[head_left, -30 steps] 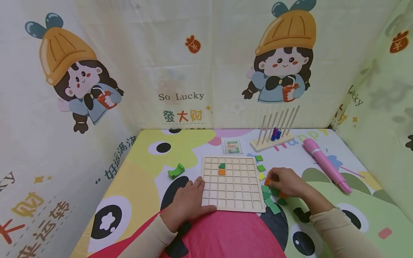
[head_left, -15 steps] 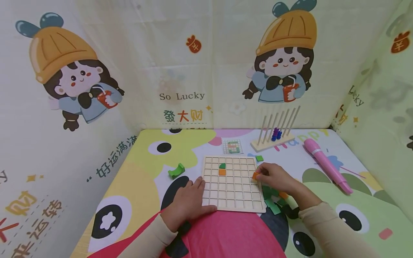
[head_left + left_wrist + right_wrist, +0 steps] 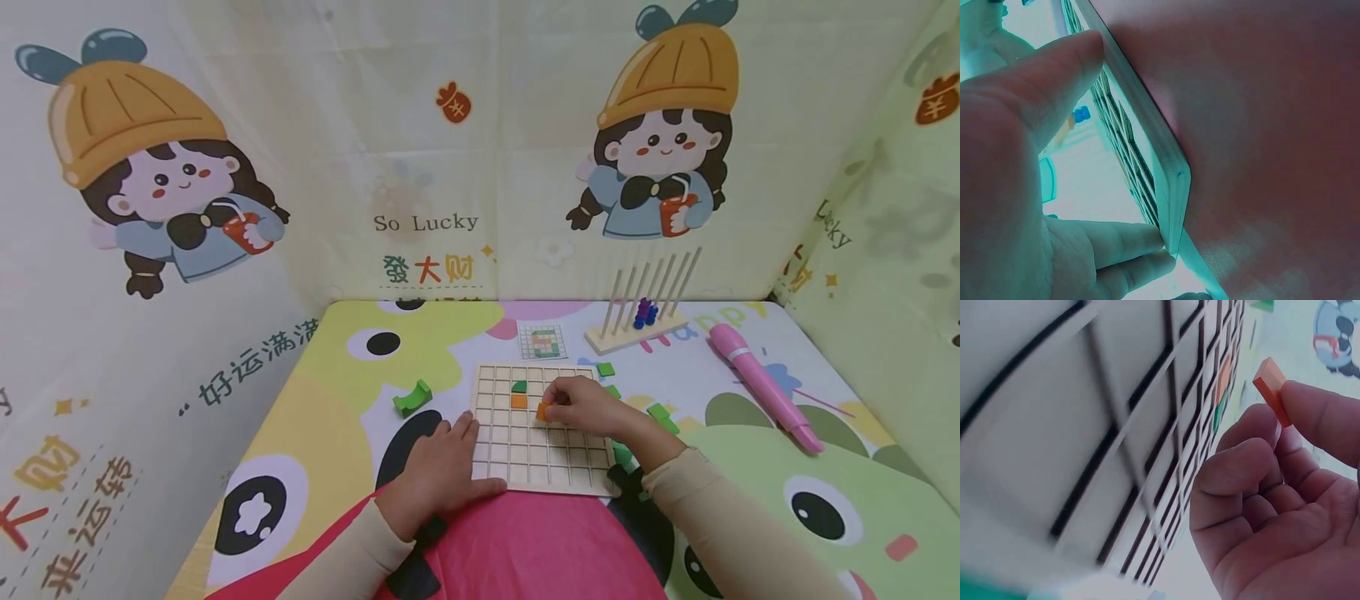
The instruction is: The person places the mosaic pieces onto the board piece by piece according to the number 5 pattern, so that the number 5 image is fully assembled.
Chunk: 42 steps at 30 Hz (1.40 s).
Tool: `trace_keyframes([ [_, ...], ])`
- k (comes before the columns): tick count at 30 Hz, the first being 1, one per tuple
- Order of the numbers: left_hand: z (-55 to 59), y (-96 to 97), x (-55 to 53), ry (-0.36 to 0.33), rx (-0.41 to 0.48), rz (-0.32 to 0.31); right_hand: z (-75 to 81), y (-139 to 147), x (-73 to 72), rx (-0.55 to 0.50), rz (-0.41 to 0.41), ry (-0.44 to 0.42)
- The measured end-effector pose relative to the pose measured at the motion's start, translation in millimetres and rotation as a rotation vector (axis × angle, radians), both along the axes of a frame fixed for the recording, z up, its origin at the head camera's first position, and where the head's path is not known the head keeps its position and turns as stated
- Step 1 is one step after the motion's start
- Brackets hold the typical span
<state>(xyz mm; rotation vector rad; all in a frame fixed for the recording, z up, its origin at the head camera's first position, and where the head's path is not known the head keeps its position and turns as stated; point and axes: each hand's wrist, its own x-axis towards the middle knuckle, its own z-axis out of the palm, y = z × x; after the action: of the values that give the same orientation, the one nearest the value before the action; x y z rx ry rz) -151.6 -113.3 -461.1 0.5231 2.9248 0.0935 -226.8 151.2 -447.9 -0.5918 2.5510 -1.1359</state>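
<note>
Now the right hand (image 3: pixel 581 404), pinching an orange tile (image 3: pixel 542 412), has come in from the right edge to over the wooden board (image 3: pixel 538 455), seemingly advancing the layout; the left hand (image 3: pixel 441 468), thumb spread from fingers, touches the near-left corner.

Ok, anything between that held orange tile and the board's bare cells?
Nothing visible. The right hand pinches the orange tile over the board; the placed green piece and orange square lie to the tile's left, and the left hand is at the board's edge. What the right hand hides can't be checked.
</note>
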Motion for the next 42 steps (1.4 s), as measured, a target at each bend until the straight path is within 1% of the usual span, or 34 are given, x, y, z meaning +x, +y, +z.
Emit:
trace_keyframes([
  [3, -1.0, 0.2, 0.0, -0.003, -0.008, 0.001, -1.6, -13.1, -4.0, 0.023, 0.024, 0.016],
  [8, -2.9, 0.4, 0.1, 0.001, -0.017, -0.003, -6.7, -30.0, -8.9, 0.088, 0.036, 0.047],
  [12, -3.5, 0.3, -0.2, 0.005, -0.019, -0.004, -9.5, -37.8, -11.8, 0.121, 0.016, 0.058],
  [15, -3.2, 0.7, 0.4, 0.007, -0.016, -0.001, -9.4, -40.5, -12.4, 0.133, 0.008, 0.058],
  [23, -4.4, 1.3, 0.2, 0.026, -0.024, -0.005, -9.5, -45.1, -13.3, 0.191, 0.030, 0.085],
  [28, -4.6, 1.6, -0.2, 0.019, -0.014, 0.000, -8.1, -49.5, -11.9, 0.229, 0.016, 0.102],
  [36, -3.6, 1.7, 0.4, 0.016, -0.017, 0.002, -6.8, -57.8, -8.3, 0.311, -0.008, 0.174],
  [42, -2.2, 2.0, 2.6, 0.011, -0.005, 0.005, -9.4, -58.6, -5.7, 0.327, -0.005, 0.233],
])
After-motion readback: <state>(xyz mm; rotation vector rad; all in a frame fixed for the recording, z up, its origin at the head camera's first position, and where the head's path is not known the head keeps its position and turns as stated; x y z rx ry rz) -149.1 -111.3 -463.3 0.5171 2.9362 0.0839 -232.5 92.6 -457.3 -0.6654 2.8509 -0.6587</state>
